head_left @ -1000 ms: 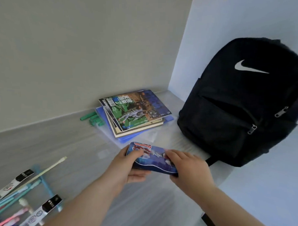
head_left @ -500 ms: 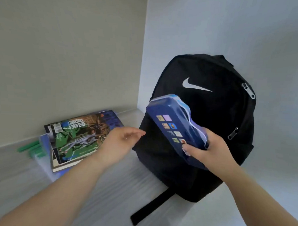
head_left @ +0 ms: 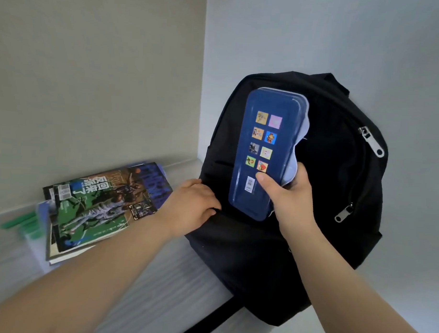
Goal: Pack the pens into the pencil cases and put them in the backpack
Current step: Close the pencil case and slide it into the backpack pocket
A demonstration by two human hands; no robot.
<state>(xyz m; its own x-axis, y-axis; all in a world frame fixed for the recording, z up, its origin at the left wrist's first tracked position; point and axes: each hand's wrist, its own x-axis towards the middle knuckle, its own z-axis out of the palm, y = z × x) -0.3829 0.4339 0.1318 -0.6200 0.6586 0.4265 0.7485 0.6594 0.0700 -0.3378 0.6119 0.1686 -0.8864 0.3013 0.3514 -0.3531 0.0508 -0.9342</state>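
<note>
**Item:** pencil case (head_left: 263,153). Hard, oblong, with rounded corners. The glossy deep-blue back faces me. It carries eight small square picture stickers in two columns of four, with a white barcode label beneath them. A pale lilac, wavy-edged rim shows along the top and right side.

**Location:** held upright off the table (head_left: 160,276), its long axis near vertical, in front of the upper front panel of the backpack (head_left: 335,232).

**Grip:** my right hand (head_left: 289,196) clasps the lower end. The thumb presses the back face beside the barcode, and the fingers wrap round the right edge.

**Left hand** (head_left: 189,205): rests on the backpack's front, left of the case, fingers bent onto the black fabric. Whether they pinch it I cannot tell.

**Backpack:** black, standing upright in the corner.

**Also present:** magazines (head_left: 95,207) stacked flat to the backpack's left.
</note>
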